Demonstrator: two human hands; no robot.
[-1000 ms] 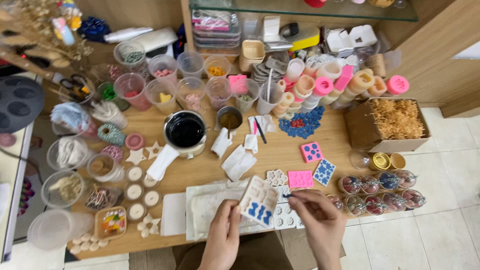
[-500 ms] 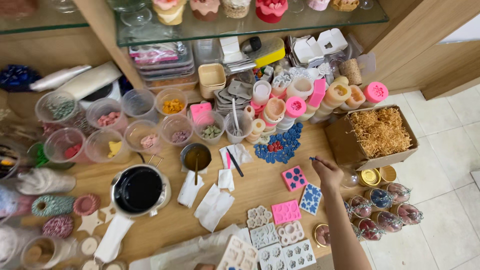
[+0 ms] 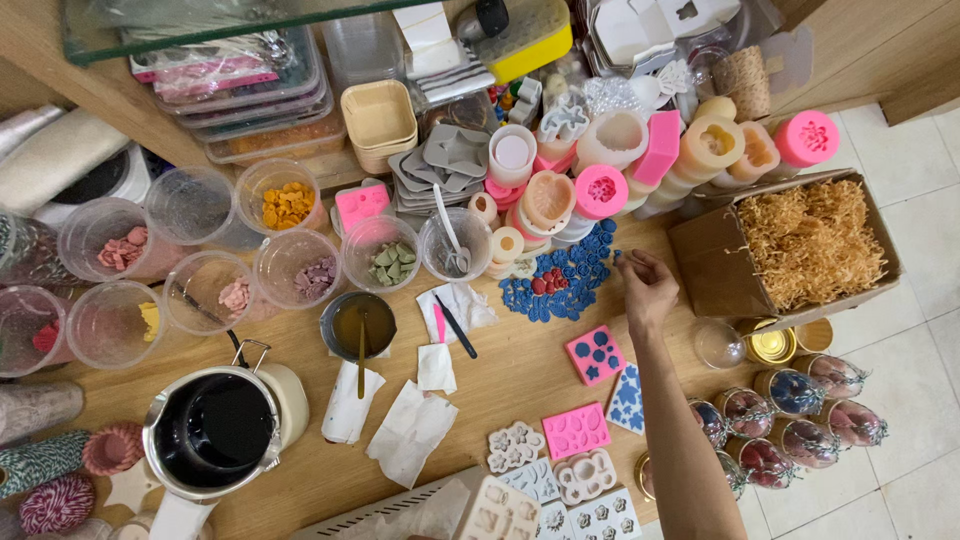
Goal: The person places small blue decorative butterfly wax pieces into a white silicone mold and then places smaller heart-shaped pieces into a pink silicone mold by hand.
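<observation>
Beside the blue pieces [image 3: 560, 283], just to their right, the right hand [image 3: 645, 290] is seen, fingers loosely curled, nothing held. No left hand is shown.

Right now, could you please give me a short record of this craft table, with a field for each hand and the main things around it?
right hand: reaching over the table, fingertips at the edge of the pile of blue wax shapes
left hand: not in view
right of the hand: cardboard box of shredded paper filler
below the hand: pink silicone mould lying flat
table left: metal melting pot with dark contents
behind: clear plastic cups holding coloured pieces
surface: wooden table
</observation>
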